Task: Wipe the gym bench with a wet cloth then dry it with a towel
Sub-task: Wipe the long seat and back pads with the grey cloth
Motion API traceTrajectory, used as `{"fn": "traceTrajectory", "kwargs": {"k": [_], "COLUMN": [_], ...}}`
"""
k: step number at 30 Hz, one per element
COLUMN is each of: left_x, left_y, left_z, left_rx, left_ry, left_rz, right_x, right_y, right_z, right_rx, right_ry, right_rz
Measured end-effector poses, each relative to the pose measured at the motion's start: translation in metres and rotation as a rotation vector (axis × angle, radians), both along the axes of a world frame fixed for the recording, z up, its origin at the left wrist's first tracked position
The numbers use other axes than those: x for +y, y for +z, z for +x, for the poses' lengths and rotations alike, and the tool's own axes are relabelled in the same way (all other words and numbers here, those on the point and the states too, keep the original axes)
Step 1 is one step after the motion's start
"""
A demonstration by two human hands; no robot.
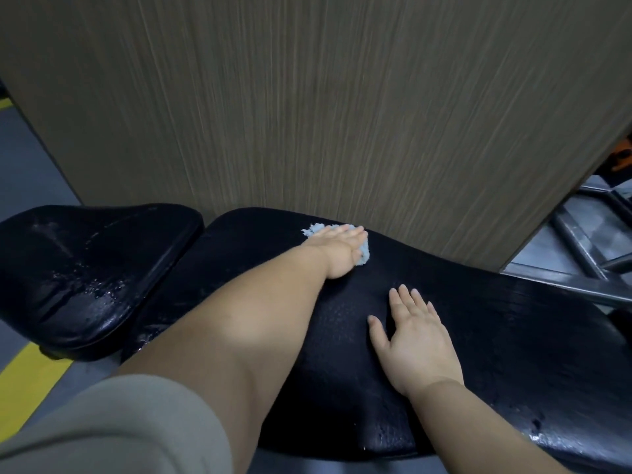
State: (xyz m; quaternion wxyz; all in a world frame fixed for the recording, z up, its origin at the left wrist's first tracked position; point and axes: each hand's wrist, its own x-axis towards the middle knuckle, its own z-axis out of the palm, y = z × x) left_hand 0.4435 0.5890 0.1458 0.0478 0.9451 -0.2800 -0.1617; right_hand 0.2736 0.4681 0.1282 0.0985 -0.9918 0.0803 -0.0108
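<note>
Wood-grain wall (307, 97), 1 bench (513, 336), 1 cloth (312, 230), 2 hands (342, 248) (415, 340)

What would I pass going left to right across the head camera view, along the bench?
From the left: yellow floor stripe → small seat pad → left hand pressing the blue cloth → right hand flat on the long pad → metal frame.

A brown wood-grain wall panel (325, 97) is filling the view from ten to two o'clock, its streaks running vertically. Grey floor (24, 172) is showing at nine o'clock, with a yellow stripe (27, 388) lying across it at eight. At three o'clock grey metal bars (574, 248) are catching soft light, with something orange (624, 155) showing above them.
</note>
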Motion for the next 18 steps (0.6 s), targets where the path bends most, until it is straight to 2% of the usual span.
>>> {"fn": "traceTrajectory", "kwargs": {"k": [12, 18], "left_x": [0.123, 0.166], "left_y": [0.006, 0.008], "left_z": [0.034, 0.002], "left_rx": [-0.012, 0.018], "left_ry": [0.449, 0.575], "left_rz": [0.091, -0.024], "right_x": [0.0, -0.001], "right_y": [0.002, 0.0], "right_z": [0.002, 0.002], "right_rx": [0.005, 0.004], "right_ry": [0.003, -0.005], "right_rz": [-0.006, -0.007]}}
